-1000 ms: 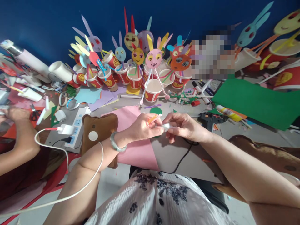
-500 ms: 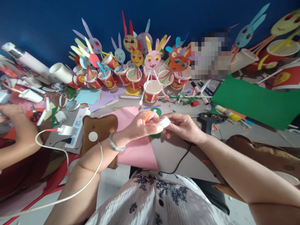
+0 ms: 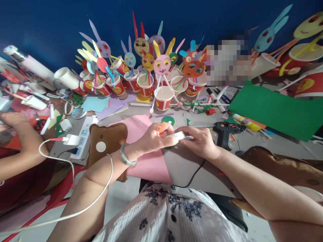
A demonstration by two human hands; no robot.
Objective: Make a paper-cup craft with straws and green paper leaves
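My left hand (image 3: 153, 138) is closed, with thin orange and pink paper strips (image 3: 164, 127) sticking up from its fingers. Between its fingertips and those of my right hand (image 3: 203, 142) is a small white object that looks like a tape roll (image 3: 179, 135). The right thumb and fingers pinch its other side. Under the hands lie green paper circles (image 3: 168, 120), partly hidden, and a sheet of pink paper (image 3: 148, 164). Just beyond stands a red paper cup (image 3: 163, 104) bearing a pink bunny-faced figure (image 3: 162, 64).
Several more cups with paper animal figures line the blue wall. A black glue gun (image 3: 223, 132) lies to the right, near green paper (image 3: 275, 111). A power strip (image 3: 83, 137) and brown bear-shaped cushion (image 3: 108, 143) are left. Another person's arm (image 3: 20, 151) rests further left.
Both hands remain together around the white object. My right hand has shifted slightly and turned, its fingers now more folded. My left hand has moved slightly right.
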